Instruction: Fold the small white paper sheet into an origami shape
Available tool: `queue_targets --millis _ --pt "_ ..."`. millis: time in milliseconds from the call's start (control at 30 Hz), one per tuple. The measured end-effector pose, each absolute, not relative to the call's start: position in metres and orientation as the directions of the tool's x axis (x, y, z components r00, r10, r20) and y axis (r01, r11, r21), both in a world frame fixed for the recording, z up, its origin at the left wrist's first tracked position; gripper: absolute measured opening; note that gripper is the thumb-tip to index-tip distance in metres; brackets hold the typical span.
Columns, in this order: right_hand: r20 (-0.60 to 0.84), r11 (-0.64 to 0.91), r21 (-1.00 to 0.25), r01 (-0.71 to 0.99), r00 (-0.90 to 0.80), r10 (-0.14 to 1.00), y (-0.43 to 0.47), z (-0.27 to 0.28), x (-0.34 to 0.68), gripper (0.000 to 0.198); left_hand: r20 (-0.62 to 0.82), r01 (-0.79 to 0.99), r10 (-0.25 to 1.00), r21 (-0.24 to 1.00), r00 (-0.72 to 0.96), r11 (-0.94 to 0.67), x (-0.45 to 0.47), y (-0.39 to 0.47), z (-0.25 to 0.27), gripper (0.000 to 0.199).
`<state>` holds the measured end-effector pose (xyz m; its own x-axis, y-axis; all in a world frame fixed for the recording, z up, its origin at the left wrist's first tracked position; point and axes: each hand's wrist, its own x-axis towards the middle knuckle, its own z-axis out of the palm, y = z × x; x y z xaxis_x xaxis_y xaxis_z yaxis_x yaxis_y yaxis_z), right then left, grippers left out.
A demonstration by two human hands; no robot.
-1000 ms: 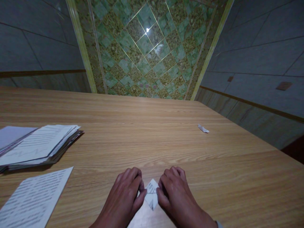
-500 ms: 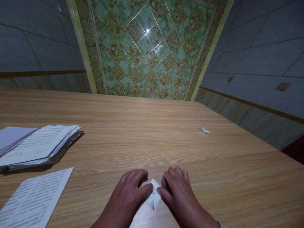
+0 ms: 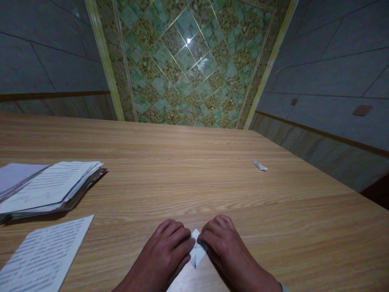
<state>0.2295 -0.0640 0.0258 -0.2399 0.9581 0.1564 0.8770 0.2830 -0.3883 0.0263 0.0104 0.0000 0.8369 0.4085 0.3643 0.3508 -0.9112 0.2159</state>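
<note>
A small piece of folded white paper (image 3: 197, 256) lies on the wooden table near its front edge, with a corner pointing away from me and creases down its middle. My left hand (image 3: 165, 253) is closed at its left side, thumb and fingers pinching the edge. From the other side my right hand (image 3: 226, 249) holds the right edge, its fingers curled over the paper. Both hands hide the paper's side corners.
On the wooden table (image 3: 182, 170), a stack of printed papers (image 3: 57, 184) lies at the left beside a lilac booklet (image 3: 18, 176). A single printed sheet (image 3: 48, 253) lies closer to me. Far right rests a small folded paper piece (image 3: 259, 165).
Both hands have closed in on the paper's edges. The right fingers have curled over the paper, and the left fingers have come down beside the thumb. The paper stays in nearly the same place.
</note>
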Motion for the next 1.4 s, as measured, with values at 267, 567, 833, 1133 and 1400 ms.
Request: queue_targets --millis 267,567,833,1133,1400 --pt "0.111 0.320 -0.415 0.852 -0.302 0.947 -0.073 0.042 0.232 0.016 0.434 0.330 0.384 0.197 0.815 -0.923 0.026 0.015 -0.008 0.014" --pt "0.098 0.336 -0.414 0.846 -0.325 0.941 -0.070 0.041 0.234 0.010 0.424 0.317 0.400 0.254 0.813 -0.914 0.024 0.011 0.000 0.014" --pt "0.147 0.178 -0.534 0.826 -0.117 0.982 -0.066 0.025 0.224 0.018 0.371 0.436 0.597 0.432 0.711 -0.789 0.023 0.018 -0.007 0.023" --pt "0.066 -0.004 -0.564 0.825 0.050 0.997 -0.065 0.027 0.215 0.029 0.330 0.418 0.611 0.497 0.719 -0.760 0.026 0.016 -0.004 0.017" --pt "0.112 0.044 -0.718 0.695 0.054 0.992 -0.067 0.017 0.215 0.037 0.427 0.340 0.579 0.515 0.695 -0.787 0.020 0.019 -0.016 0.050"
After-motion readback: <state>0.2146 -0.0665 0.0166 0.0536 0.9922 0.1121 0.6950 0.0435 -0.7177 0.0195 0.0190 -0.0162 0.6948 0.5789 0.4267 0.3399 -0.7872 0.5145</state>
